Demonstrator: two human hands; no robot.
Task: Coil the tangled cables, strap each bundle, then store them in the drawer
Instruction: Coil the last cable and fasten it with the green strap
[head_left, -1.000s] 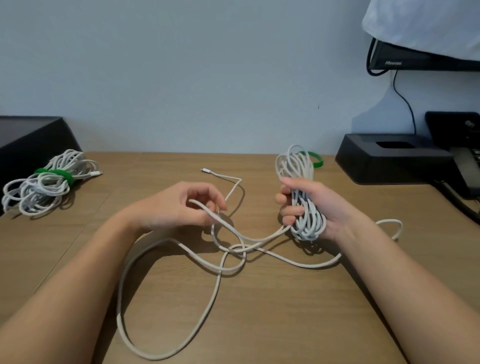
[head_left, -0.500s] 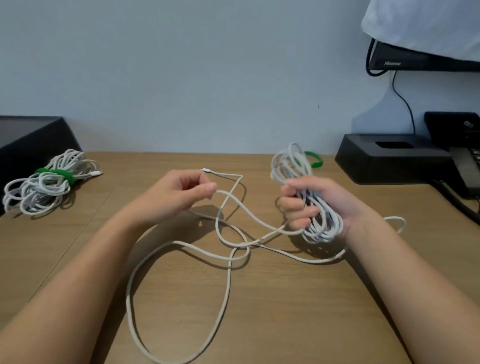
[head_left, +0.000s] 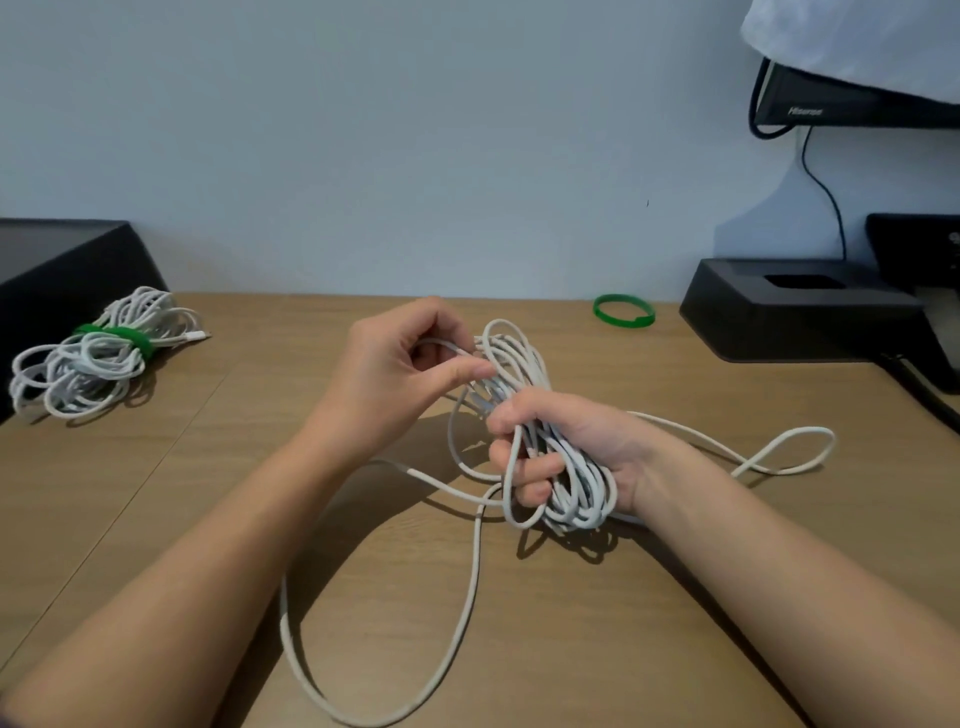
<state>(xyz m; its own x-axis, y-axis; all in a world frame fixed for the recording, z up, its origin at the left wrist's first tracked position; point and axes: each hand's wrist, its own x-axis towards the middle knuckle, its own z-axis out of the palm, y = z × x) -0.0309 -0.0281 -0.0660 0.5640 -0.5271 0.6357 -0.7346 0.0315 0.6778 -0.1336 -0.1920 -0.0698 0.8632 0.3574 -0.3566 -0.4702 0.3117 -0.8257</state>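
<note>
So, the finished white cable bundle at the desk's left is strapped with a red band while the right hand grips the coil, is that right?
Not quite: the head view shows the band round the strapped white cable bundle is green, not red. It lies at the left of the wooden desk, and the right hand grips the white cable coil.

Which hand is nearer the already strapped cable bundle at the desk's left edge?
Left. The left hand, pinching a cable strand, is right of the strapped bundle across bare desk; the right hand grips the coil even farther right.
</note>
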